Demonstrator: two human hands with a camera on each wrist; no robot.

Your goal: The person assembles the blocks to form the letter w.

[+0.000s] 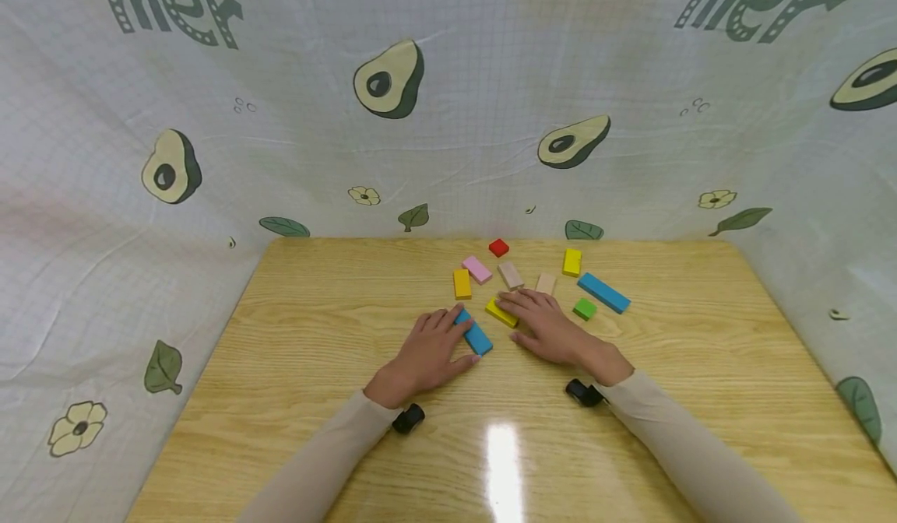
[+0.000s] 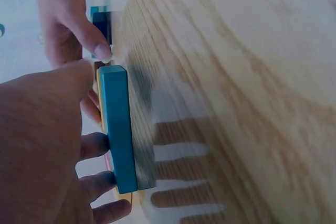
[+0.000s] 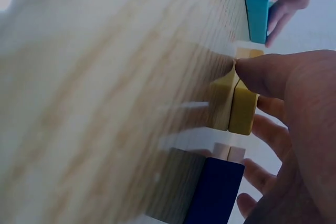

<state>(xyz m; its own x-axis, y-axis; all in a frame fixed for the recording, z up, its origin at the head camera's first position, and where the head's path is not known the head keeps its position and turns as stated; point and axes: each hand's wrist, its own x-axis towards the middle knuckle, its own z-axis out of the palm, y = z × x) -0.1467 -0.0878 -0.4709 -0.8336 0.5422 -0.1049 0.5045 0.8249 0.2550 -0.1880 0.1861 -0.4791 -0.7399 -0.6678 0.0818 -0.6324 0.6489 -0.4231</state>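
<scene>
Beige left sleeve lay nearest the lens, slanting up from the bottom edge, with a black wrist device beside its cuff. The left hand was palm down, its fingers loosely extended and spread, fingertips on the far part of a short blue block; whether the thumb touched the near end could not be told. That block lay flat and aslant on the wood-grain worktop. Moving it neatly seemed to call for light, even contact along its long sides, so that it would not twist or knock the orange block beyond. Next came a pink block and, farthest back, a red block. Between the hands sat the near yellow block, partly covered by the right hand, whose fingers stretched over it, barely bent, with no firm grip plain. Low wrists and gentle fingertips looked wise there, since a greyish block and a beige block lay close. The right forearm angled in from the lower right. Past that hand, untouched, were another yellow block, a green block and a long blue block.
</scene>
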